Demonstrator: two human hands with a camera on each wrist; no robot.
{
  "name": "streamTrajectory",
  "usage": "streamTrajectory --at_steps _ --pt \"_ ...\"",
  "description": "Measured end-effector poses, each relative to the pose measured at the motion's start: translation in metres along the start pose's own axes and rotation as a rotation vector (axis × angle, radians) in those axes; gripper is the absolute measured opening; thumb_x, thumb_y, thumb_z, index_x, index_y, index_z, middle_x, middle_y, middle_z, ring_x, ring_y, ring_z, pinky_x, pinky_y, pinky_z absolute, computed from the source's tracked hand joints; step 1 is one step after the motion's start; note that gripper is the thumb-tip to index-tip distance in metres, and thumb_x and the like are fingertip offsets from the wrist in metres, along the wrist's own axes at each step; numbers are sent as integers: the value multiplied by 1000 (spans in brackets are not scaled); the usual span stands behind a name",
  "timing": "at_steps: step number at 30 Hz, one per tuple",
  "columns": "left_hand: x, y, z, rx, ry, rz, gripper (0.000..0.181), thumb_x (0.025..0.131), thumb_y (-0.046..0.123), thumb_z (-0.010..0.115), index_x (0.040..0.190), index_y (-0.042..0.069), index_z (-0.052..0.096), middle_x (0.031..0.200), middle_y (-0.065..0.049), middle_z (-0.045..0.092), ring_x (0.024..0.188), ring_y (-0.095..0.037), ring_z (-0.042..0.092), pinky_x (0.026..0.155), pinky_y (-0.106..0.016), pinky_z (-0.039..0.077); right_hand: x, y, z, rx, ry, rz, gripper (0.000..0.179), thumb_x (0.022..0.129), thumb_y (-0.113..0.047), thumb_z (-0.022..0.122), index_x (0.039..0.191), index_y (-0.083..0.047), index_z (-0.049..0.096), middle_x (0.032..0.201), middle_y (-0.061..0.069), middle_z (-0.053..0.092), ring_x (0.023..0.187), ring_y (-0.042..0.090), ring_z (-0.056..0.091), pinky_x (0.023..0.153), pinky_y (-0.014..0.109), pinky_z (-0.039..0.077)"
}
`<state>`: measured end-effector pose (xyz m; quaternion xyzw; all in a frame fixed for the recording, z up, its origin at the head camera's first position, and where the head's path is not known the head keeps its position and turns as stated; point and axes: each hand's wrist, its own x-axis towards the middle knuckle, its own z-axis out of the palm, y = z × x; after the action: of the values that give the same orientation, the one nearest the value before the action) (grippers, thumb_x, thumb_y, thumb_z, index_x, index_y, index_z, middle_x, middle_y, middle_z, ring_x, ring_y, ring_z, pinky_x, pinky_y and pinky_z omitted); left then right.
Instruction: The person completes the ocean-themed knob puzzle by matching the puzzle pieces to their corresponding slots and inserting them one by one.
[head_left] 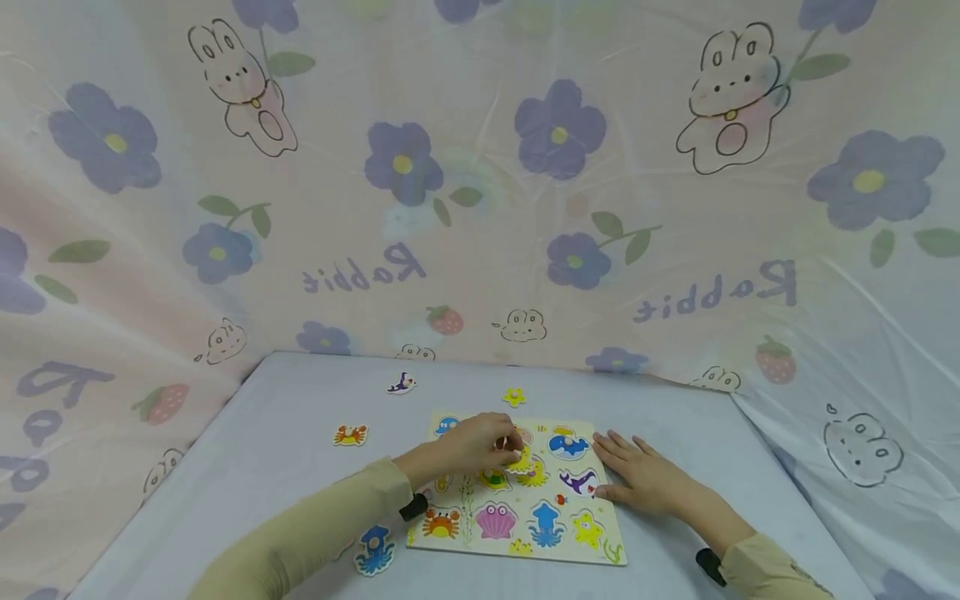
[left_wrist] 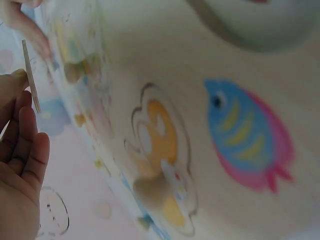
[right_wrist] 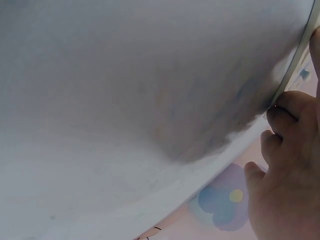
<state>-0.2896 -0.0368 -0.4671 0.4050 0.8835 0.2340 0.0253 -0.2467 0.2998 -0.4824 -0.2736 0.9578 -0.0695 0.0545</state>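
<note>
A sea-animal puzzle board (head_left: 540, 546) lies flat on the table. My left hand (head_left: 483, 437) is above its middle and pinches a yellow puzzle piece (head_left: 519, 462), which overlaps the printed yellow seahorse (head_left: 536, 475). In the left wrist view the piece shows edge-on as a thin wooden slab (left_wrist: 31, 75) at the fingertips. At the board's right edge rests my right hand (head_left: 645, 477), fingers spread and fingertips right at the rim; the right wrist view shows its fingers (right_wrist: 282, 120) along that edge.
Loose pieces lie around the board: an orange crab (head_left: 350, 435) and a purple-and-white piece (head_left: 402, 383) to the upper left, a yellow star (head_left: 513, 397) behind, and a blue squid (head_left: 374, 550) at front left. A patterned curtain (head_left: 480, 208) hangs beyond the table.
</note>
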Motion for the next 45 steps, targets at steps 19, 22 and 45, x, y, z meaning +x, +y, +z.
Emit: streamTrajectory --at_steps 19,22,45 --pt "19 6 28 78 -90 -15 10 99 34 74 104 25 75 91 19 57 77 2 50 71 -16 45 0 -4 -1 11 -33 10 86 97 -63 60 155 -1 45 165 16 37 152 45 28 120 68 19" --pt "21 7 28 80 -95 -16 11 98 34 74 104 25 76 90 20 58 76 2 51 70 -16 45 -1 -3 -1 9 -28 5 86 97 -63 61 155 -1 45 164 16 37 152 45 29 120 68 19" --pt "23 13 16 114 -128 -43 10 98 35 75 104 27 74 94 19 58 79 1 52 73 -18 46 0 -3 -3 -8 -1 3 85 98 -61 60 155 1 44 164 17 38 152 45 30 120 67 19"
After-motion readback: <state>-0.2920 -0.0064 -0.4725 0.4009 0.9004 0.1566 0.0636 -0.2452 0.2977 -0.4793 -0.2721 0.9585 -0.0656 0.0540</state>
